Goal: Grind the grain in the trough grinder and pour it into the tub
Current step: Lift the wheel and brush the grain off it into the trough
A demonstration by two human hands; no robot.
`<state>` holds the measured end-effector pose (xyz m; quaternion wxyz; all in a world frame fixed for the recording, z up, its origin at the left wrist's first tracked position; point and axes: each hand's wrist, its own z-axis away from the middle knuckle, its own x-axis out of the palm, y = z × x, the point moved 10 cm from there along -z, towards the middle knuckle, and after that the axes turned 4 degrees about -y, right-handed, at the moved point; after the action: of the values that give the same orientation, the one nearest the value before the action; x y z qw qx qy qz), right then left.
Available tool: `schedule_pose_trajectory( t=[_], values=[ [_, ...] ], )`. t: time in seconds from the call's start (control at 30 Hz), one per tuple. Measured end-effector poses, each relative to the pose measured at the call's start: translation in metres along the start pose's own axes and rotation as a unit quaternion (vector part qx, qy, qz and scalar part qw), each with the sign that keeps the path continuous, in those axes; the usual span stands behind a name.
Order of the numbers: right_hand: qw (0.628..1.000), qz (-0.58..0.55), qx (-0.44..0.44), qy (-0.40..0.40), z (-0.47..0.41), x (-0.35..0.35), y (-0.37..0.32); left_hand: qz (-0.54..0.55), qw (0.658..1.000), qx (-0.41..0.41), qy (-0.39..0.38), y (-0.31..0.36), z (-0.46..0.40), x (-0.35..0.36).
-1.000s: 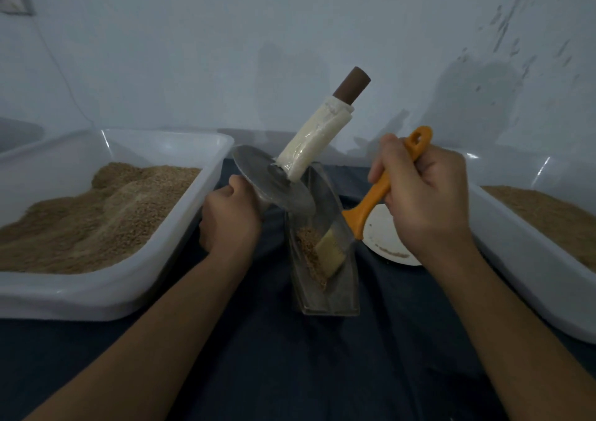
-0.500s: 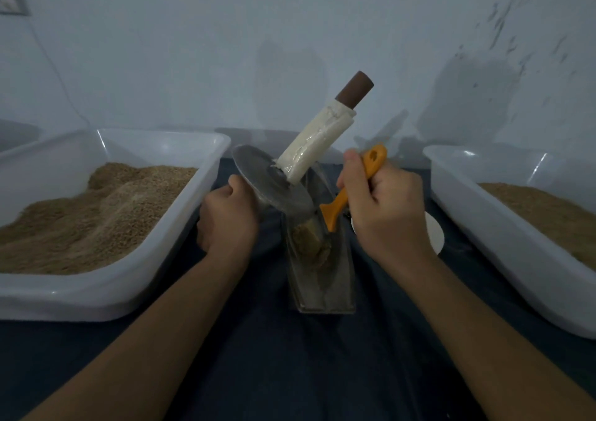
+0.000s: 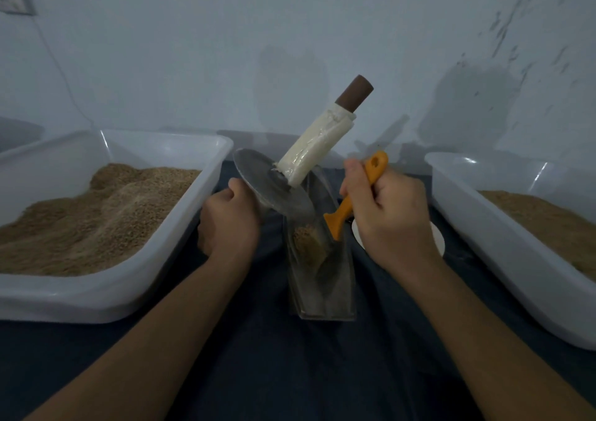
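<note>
Dark blue cloth [image 3: 264, 356] over the table, pale scuffed wall [image 3: 290, 49] behind. Smack in the middle, the clear trough [image 3: 322, 295], running near to far, with a small heap of grain [image 3: 306, 243] piled toward its far half and bare plastic at the near end. Looks tan, crumbly, partly ground by the look of it, hard to say how fine.

Compared with a second ago: brush [image 3: 350, 199] swung in from the right and stood up steeper, bristle end now down in the trough right beside the heap instead of sweeping nearer along it. Grain shoved farther up the trough. Reads like gathering the leftovers into one pile, so probably close to the pour or another roll.

Right hand [image 3: 392, 215] wrapped tight round the orange brush handle, fist closed on it. Left hand [image 3: 230, 224] curled round the near handle of the grinding wheel [image 3: 272, 188], holding it tipped up and out of the way, wrapped handle [image 3: 317, 144] sticking up far-right.

Outward: big white tub [image 3: 200, 253] on the left heaped with grain, another tub [image 3: 483, 236] on the right with a flatter layer, small white dish [image 3: 437, 243] peeking out behind the right hand.
</note>
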<state>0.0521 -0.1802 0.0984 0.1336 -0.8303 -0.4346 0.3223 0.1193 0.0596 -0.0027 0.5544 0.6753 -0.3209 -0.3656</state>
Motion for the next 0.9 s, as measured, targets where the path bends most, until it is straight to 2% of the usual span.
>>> schedule_pose_trajectory(
  t=[0.23, 0.4, 0.6, 0.7, 0.8, 0.9],
  values=[
    [0.991, -0.094, 0.049, 0.082, -0.006, -0.034, 0.013, 0.005, 0.999, 0.027, 0.022, 0.003, 0.001, -0.002],
    [0.979, -0.105, 0.120, 0.126, -0.009, -0.057, 0.036, -0.028, 0.998, 0.036, 0.039, 0.005, -0.001, -0.004],
    [0.977, -0.067, 0.127, 0.157, -0.010, -0.088, 0.050, -0.072, 0.995, 0.064, 0.036, 0.009, -0.003, -0.001],
    [0.986, 0.062, 0.108, 0.114, -0.013, -0.104, 0.057, -0.095, 0.990, 0.098, 0.039, 0.017, -0.002, 0.001],
    [0.980, 0.191, 0.053, -0.015, -0.012, -0.090, 0.060, -0.126, 0.978, 0.157, 0.047, 0.029, 0.002, 0.004],
    [0.962, 0.236, 0.053, -0.128, -0.006, -0.075, 0.075, -0.158, 0.958, 0.230, 0.062, 0.042, 0.010, 0.007]
  ],
)
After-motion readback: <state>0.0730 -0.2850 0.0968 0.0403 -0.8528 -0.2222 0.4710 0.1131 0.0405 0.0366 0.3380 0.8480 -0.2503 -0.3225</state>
